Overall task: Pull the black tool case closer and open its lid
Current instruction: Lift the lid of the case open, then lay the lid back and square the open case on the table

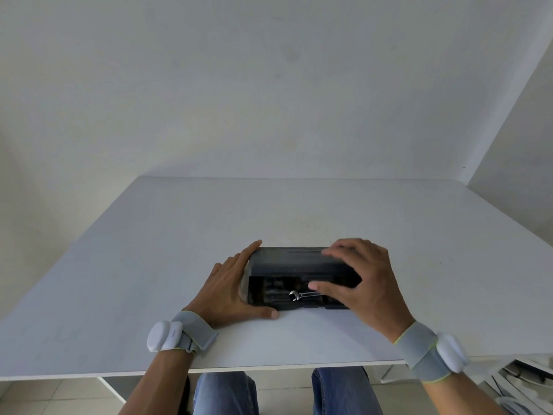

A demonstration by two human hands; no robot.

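Right hand (363,284) gripping lid (287,260), seemingly ajar, left hand (229,292) bracing tool case (263,299)

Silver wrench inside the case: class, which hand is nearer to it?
Right. The right hand grips the lid, thumb just above the silver wrench; the left hand presses against the left end of the black tool case, farther away.

A white table (143,265) fills the lower half of the view, its top matte and faintly marked; its thin front edge runs across near the bottom; a white slanted strut (112,389) shows beneath it at the left. Behind stands a plain pale grey wall (239,85); a second wall (523,181) meets it at the right. Pale floor tiles (45,396) lie below; indistinct white items (520,375) sit at the lower right.
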